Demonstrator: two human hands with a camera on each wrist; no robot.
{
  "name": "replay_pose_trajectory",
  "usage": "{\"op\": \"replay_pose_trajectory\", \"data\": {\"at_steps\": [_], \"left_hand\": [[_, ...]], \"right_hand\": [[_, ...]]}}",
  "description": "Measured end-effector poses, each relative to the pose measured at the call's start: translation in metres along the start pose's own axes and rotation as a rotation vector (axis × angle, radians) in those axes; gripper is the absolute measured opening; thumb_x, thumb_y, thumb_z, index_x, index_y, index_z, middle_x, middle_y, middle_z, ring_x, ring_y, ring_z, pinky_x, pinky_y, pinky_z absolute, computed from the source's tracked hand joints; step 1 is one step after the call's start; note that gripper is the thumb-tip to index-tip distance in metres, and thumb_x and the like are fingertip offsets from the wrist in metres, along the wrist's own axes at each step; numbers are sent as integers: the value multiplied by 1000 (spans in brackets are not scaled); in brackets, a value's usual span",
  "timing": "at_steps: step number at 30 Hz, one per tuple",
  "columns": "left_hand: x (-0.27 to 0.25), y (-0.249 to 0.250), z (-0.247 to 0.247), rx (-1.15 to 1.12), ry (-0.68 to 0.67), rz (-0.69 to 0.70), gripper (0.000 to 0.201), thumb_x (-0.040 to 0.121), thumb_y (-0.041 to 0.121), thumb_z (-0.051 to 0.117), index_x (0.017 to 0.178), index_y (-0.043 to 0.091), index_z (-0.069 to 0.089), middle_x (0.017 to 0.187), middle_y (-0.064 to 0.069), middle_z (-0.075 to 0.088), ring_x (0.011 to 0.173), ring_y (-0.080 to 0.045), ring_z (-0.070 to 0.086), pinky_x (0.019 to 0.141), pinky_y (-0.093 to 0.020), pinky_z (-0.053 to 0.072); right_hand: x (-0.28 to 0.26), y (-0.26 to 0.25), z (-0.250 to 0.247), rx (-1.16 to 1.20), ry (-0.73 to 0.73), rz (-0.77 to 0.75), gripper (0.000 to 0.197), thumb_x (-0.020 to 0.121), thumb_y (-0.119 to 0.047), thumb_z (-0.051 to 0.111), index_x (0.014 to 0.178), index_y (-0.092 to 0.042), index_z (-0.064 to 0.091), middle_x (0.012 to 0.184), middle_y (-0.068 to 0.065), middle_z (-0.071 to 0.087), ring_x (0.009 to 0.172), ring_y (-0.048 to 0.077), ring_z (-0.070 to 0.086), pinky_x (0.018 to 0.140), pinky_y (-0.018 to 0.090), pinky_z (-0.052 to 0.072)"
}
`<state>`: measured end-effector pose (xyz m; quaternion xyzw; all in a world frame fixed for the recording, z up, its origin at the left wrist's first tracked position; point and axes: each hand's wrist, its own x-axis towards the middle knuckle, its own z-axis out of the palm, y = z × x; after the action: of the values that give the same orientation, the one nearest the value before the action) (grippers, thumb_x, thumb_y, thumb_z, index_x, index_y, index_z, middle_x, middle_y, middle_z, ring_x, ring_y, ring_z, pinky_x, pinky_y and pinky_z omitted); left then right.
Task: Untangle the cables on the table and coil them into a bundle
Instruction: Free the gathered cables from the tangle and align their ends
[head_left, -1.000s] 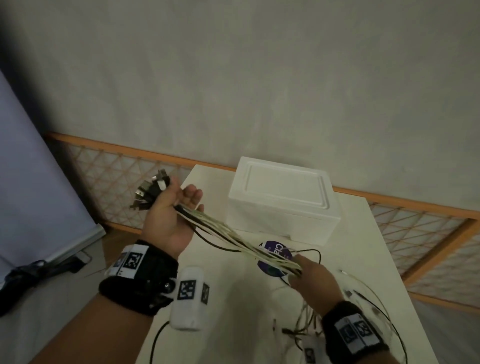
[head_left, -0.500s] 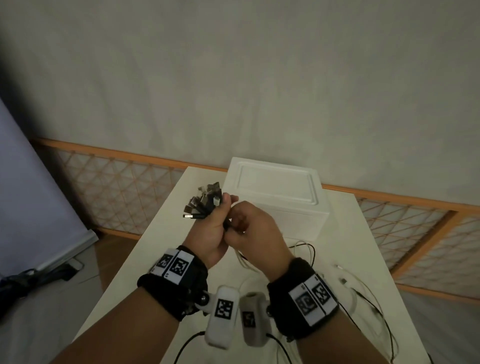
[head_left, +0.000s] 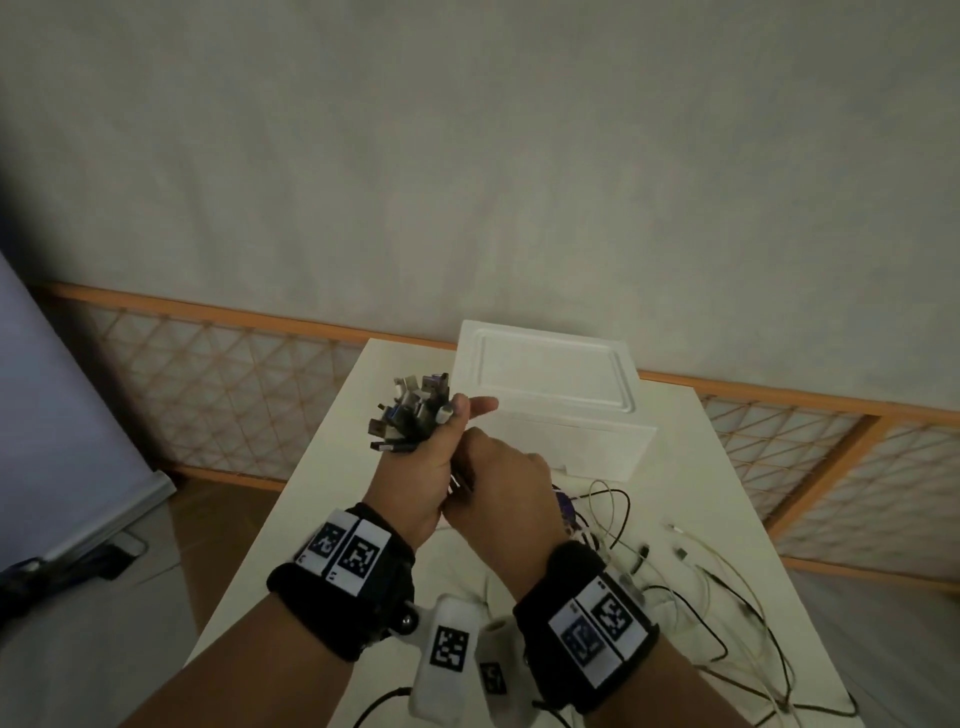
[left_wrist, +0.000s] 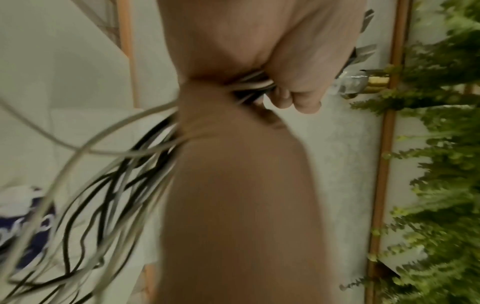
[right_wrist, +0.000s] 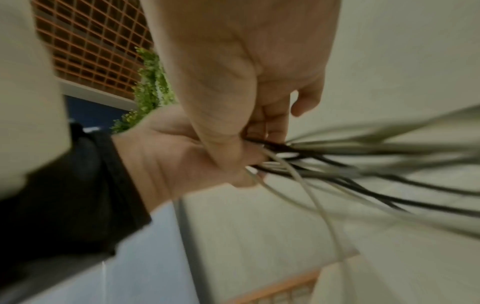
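My left hand (head_left: 423, 460) grips a bunch of black and white cables just below their plugs (head_left: 410, 413), which fan out above the fist. In the left wrist view the curled fingers (left_wrist: 298, 90) close round the cable strands (left_wrist: 255, 83). My right hand (head_left: 506, 486) sits right against the left one, its fingers wrapped round the same cables (right_wrist: 311, 158) just under it. The loose cable lengths (head_left: 691, 587) trail down onto the white table (head_left: 332, 467) at my right.
A white foam box (head_left: 558, 392) stands at the back of the table, close behind the hands. A purple-and-white item (head_left: 566, 512) lies under the cables. An orange lattice rail (head_left: 208, 374) runs behind the table, with a plain wall above.
A second ago my hands were apart with the cables stretched between them. The right hand has slid up the bundle to meet the left, which moved over the table.
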<state>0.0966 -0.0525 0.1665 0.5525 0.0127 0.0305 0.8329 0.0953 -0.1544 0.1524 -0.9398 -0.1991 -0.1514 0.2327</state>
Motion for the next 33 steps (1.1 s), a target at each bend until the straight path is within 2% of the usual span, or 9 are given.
{"op": "replay_pose_trajectory", "data": {"at_steps": [4,8,11,14,21,26,29,31,33], "left_hand": [[18,39,-17,-133,82,128,25,77,45,57,67,29,74,90,-1,73,112,-24,60,102,-39,40],[36,45,-42,-343,86,79,24,73,40,62,77,16,60,64,0,65,81,-21,69,88,-43,53],[40,32,-47,-415,157,3,26,75,39,66,67,18,53,49,4,45,51,-12,55,64,-33,57],[54,33,-56,-458,238,-47,40,90,40,61,57,24,46,44,8,28,38,-7,26,43,-19,36],[66,24,-64,-455,264,-68,44,93,37,58,52,25,48,46,8,21,37,-8,17,40,-19,21],[63,18,-58,-476,252,-86,51,93,37,56,45,24,46,44,8,21,35,-7,17,38,-19,19],[59,17,-42,-458,216,-95,52,94,38,56,49,24,34,43,8,20,35,-8,17,36,-18,21],[54,16,-23,-443,142,-94,50,94,37,55,52,23,31,42,7,21,34,-7,18,36,-18,22],[49,19,-6,-422,63,-84,45,93,36,54,56,22,33,41,7,22,33,-7,19,36,-19,22]], "right_hand": [[-24,50,19,-308,-235,258,20,87,-22,45,103,-29,56,95,-4,69,95,20,62,83,36,31],[-56,101,24,-328,-311,502,29,87,-39,47,115,-42,56,100,-5,67,105,18,58,81,33,35],[-65,121,19,-361,-227,436,28,86,-35,52,114,-41,56,99,-7,66,102,17,58,78,33,37],[-74,134,14,-353,-151,351,28,77,-32,68,103,-37,58,85,-8,67,88,19,63,75,37,41],[-107,169,17,-448,-326,481,55,86,-38,55,138,-43,37,104,-9,63,104,14,57,92,35,37],[-63,147,-14,-467,-686,503,45,78,-53,63,119,-44,49,123,-20,58,119,12,49,105,46,23],[-25,94,-41,-434,-401,274,33,82,-56,58,110,-38,59,109,-16,66,109,12,57,99,38,31],[-4,52,-40,-23,-136,128,22,92,-42,55,104,-27,66,100,-8,70,96,14,63,88,30,41],[10,24,-25,336,-154,115,26,98,-35,47,99,-15,65,91,2,70,87,20,63,81,31,45]]}}
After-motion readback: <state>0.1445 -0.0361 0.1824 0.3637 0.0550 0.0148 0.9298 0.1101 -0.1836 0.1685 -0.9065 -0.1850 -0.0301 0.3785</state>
